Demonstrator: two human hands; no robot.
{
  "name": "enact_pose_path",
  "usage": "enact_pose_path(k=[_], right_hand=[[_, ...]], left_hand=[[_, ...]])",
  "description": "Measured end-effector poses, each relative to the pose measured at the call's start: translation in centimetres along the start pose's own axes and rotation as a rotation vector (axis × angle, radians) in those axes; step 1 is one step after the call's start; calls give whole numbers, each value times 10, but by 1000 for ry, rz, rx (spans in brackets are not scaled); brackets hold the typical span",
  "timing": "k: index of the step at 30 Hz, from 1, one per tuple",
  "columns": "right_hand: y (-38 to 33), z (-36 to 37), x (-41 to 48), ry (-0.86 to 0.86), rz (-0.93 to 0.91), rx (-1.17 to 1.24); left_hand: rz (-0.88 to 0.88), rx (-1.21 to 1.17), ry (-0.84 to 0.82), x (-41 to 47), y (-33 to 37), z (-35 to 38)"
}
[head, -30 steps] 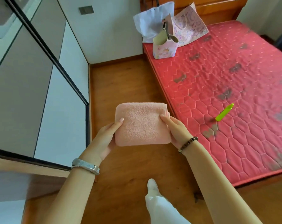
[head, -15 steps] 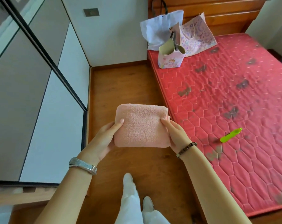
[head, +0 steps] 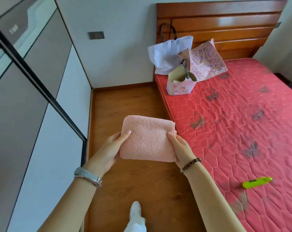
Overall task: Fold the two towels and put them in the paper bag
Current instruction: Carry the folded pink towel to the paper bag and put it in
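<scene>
Floor (head: 125, 101) strip open toward 12 o'clock, between wardrobe (head: 33, 114) at 9 and bed (head: 242, 123) at 3. Small paper bag (head: 180, 86) at 1 o'clock, mouth open, handle (head: 185, 69) upright over it; white bag (head: 167, 56) and patterned bag (head: 208, 62) crowd just behind.

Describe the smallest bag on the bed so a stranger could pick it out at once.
On the red mattress, look at the corner by the wooden headboard, where three bags stand. The small pink bag sits in front of the white bag and the patterned bag; it alone is squat, with its top gaping open.
</scene>
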State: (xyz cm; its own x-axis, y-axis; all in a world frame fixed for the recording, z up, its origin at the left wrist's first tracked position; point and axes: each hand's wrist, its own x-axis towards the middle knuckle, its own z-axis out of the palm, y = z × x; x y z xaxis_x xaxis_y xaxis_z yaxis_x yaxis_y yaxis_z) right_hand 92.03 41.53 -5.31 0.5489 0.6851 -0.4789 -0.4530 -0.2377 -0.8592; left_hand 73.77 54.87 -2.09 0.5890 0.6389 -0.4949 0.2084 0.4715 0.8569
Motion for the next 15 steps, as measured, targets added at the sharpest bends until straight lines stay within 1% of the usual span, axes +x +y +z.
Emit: enact_pose_path(k=[6,15], right_hand=[[-28,28,58,33,-7,15],[-61,35,125,87,-9,5]], left_hand=[[-14,5,-20,63,39,-20],[-49,-13,-73,143,72,-20]])
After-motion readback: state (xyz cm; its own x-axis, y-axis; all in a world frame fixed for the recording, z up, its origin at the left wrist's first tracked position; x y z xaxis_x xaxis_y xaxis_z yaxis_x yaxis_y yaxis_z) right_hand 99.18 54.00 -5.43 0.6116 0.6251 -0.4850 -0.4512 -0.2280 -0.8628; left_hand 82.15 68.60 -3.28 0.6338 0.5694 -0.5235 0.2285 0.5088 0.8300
